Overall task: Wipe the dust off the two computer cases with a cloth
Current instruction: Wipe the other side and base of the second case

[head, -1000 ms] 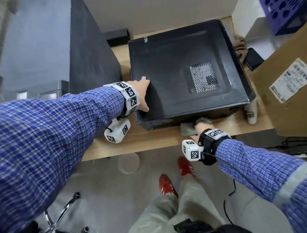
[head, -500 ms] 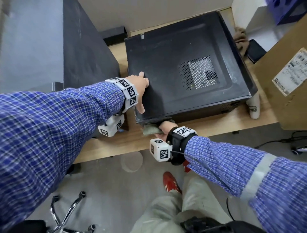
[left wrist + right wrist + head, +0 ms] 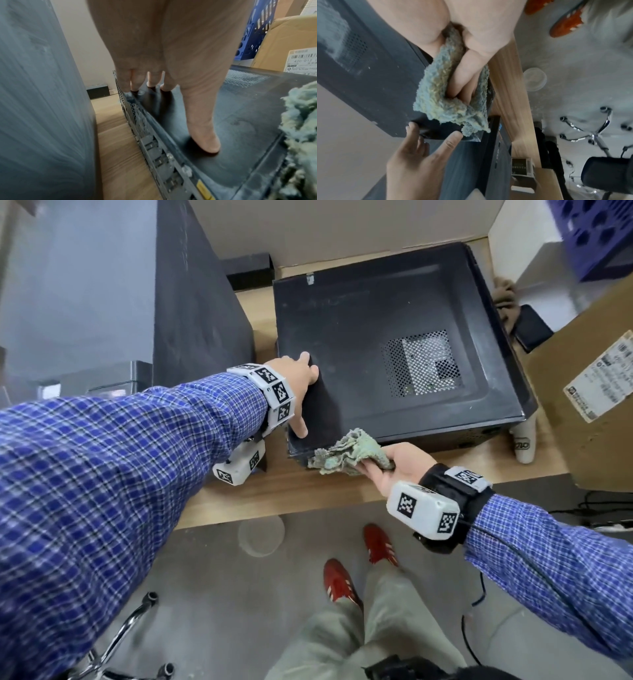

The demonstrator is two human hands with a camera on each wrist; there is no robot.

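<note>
Centre frame, a black case lies flat on the tabletop. The left hand rests on its near-left corner, fingers straight and spread. Just right, the right hand grips a bunched green cloth against the case's front edge. A second, upright case stands at upper left.

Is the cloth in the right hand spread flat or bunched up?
Bunched up. The green cloth sits crumpled in the right hand, fingers curled around it, beside the flat computer case.
</note>
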